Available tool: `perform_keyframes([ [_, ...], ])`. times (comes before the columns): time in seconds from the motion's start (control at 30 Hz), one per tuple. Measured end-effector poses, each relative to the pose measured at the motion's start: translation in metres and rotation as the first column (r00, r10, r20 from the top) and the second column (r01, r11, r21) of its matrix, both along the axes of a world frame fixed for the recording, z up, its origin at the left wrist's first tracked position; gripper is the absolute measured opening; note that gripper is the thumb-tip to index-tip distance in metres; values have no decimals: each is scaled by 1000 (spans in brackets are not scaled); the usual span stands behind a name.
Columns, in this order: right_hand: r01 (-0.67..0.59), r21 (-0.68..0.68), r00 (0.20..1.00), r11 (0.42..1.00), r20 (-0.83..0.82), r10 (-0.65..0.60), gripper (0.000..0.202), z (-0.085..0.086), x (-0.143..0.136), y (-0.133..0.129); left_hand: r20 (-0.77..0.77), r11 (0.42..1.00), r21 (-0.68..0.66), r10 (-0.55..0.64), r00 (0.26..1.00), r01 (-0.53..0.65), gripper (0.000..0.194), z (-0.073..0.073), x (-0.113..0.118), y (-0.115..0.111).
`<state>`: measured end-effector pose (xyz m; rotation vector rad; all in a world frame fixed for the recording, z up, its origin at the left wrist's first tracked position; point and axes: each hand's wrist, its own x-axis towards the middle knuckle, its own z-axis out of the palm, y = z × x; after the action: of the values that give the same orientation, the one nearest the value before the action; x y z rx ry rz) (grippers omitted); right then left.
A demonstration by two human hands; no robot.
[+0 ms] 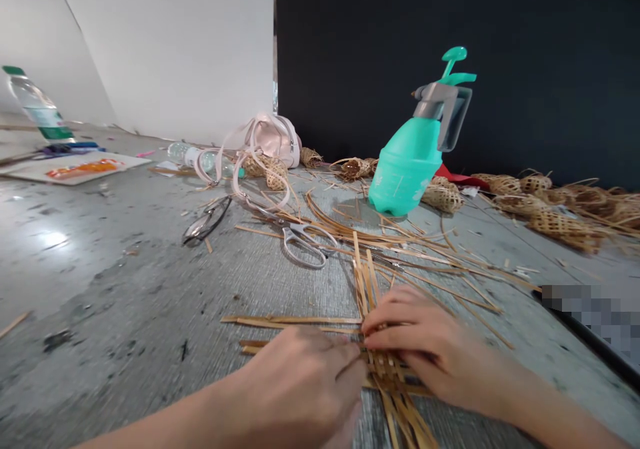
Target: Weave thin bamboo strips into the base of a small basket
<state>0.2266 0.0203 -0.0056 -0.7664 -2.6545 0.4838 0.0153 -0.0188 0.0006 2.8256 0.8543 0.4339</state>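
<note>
Woven lattice [386, 368]: lay flat on the surface directly below the wearer, between and partly under both hands; strip ends stuck out left, away and toward the body.
Right hand [423, 339]: fingers bunched narrow, closed on the lattice's upper part; I judged this kept the crossing strips from spreading.
Left hand [310, 386]: curled at the lattice's left side, over the sideways strips [295, 320]; fingertips hidden, so I could not tell whether it gripped one.
Scissors [286, 224]: lay beyond the hands, handles nearest, apparently for easy reach; loose strips [345, 226] were strewn beside them.
Pump sprayer [406, 162]: stood farther back, upright, probably for damping strips.
Surface: grey floor or tabletop [150, 316], could not tell which; scuffed, littered with scraps.
Room: white wall [190, 42] left, black panel [475, 9] right; woven tubes [565, 229] lay along its foot.
</note>
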Motion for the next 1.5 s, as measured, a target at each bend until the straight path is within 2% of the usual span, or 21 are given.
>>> perform_keyframes([
  [0.1, -67, -10, 996, 998, 59, 67, 37, 4, -1, -7, -146, 998, 10, -64, 987, 66, 26, 3, 1, 4],
  [0.2, -47, 17, 994, 999, 95, 45, 31, 5, -4, -13, -223, 995, 62, -68, 972, 84, 26, -1, 4, 5],
  [0.4, -16, 80, 997, 997, 75, 10, 29, 0, -9, -14, -196, 981, 182, -30, 980, 67, 17, -14, 10, -4],
  [0.53, 76, 66, 997, 995, -4, -76, 30, -1, -14, -7, -200, 972, 228, -11, 980, 57, 18, -18, 10, -5],
  [0.77, 66, 159, 997, 985, -45, -59, 24, -9, -21, -8, -265, 988, 143, -23, 964, 63, 23, -15, 10, 0],
  [0.9, 122, 109, 991, 986, -60, -116, 25, -7, -15, -3, -247, 993, 112, -1, 969, 29, 22, -9, 9, -2],
  [1.03, 304, 39, 952, 952, -32, -303, 20, -3, 1, 1, -116, 999, -33, 17, 993, -21, 22, 3, 4, -4],
  [1.13, 341, -24, 938, 940, 68, -339, 16, -4, 9, -6, 37, 980, -174, 103, 994, -95, 19, 2, 5, -1],
  [1.17, 354, -36, 933, 934, 86, -350, 15, -6, 10, -9, 84, 966, -243, 116, 990, -92, 16, 0, 7, 2],
  [1.3, 432, -82, 900, 898, 101, -424, 7, -14, 6, -18, 275, 892, -411, 316, 908, -186, 17, -15, 19, 13],
  [1.43, 460, -120, 888, 880, 58, -456, 7, -21, 0, -19, 261, 790, -534, 495, 829, -303, 7, -22, 27, 20],
  [1.5, 469, -110, 883, 877, 40, -467, 6, -24, -1, -20, 250, 772, -540, 527, 812, -335, 3, -24, 29, 20],
])
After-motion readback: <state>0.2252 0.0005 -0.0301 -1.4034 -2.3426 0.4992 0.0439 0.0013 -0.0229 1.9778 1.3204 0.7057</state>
